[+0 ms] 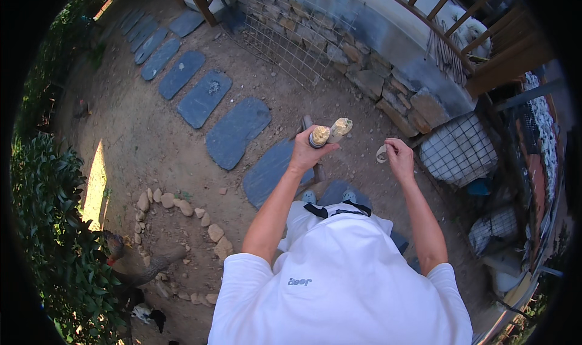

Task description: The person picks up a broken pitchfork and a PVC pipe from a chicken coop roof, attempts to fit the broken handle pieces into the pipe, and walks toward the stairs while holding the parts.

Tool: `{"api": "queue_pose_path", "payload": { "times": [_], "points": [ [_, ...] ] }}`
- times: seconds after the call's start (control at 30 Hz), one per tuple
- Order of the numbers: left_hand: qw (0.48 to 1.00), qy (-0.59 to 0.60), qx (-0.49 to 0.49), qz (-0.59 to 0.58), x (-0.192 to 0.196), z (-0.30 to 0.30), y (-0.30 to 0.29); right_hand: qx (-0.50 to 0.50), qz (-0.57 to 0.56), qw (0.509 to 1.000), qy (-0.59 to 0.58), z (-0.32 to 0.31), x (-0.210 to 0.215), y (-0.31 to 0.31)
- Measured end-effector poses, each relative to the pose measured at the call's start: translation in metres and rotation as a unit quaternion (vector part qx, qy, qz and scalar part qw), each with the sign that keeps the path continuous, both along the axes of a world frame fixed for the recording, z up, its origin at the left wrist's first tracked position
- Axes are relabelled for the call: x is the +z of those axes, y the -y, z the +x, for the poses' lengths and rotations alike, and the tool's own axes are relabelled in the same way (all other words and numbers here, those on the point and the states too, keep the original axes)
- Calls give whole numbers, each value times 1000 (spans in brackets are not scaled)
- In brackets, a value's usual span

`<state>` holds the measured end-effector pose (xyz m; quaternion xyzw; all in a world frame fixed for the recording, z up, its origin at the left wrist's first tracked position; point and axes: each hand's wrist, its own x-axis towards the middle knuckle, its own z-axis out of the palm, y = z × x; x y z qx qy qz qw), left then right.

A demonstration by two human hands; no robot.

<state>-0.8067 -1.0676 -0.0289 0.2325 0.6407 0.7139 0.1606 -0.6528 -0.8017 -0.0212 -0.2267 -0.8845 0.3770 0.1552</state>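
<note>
In my left hand [305, 150] two upright cylinders are gripped side by side. The nearer gold-topped cylinder [319, 136] has a dark band under its crinkled top. The other gold-topped cylinder [340, 129] has a paler body and leans to the right. What they are exactly I cannot tell. My right hand [400, 156] is closed, apart from the left, pinching a pale ring-shaped band [382, 154] that looks like a loop of tape. Below and behind my left hand a brown object [318, 174] is partly hidden by the hand and forearm.
Grey stepping stones [238, 133] curve away to the far left across bare soil. A stone wall [370, 84] with wire mesh [285, 48] stands ahead. Wire-covered crates [459, 151] are at right. Chickens [148, 267] stand by a stone ring [216, 233] and bushes [54, 224] at left.
</note>
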Motion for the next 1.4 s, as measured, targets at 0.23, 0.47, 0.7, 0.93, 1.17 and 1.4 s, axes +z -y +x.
{"api": "queue_pose_path", "payload": {
  "times": [0.23, 0.47, 0.7, 0.93, 1.17, 1.4],
  "points": [
    [999, -52, -10, -5, 11, 2, 9, 28, 109, 994, -6, -5, -24, 7],
    [997, -30, -66, -2, 10, 9, 21, 248, -210, 942, 85, -37, 1, 108],
    [993, -75, -91, -21, 9, 26, 34, 248, -218, 942, 59, -44, -51, 146],
    [997, -77, -4, 20, 14, 43, 60, 236, -204, 950, -13, -36, -36, 153],
    [990, -73, 115, -40, -26, 50, 130, 77, -272, 949, -142, -73, 28, 95],
    [953, 4, 186, -238, -75, 85, 202, 20, -227, 948, -222, -129, 119, 39]
  ]
}}
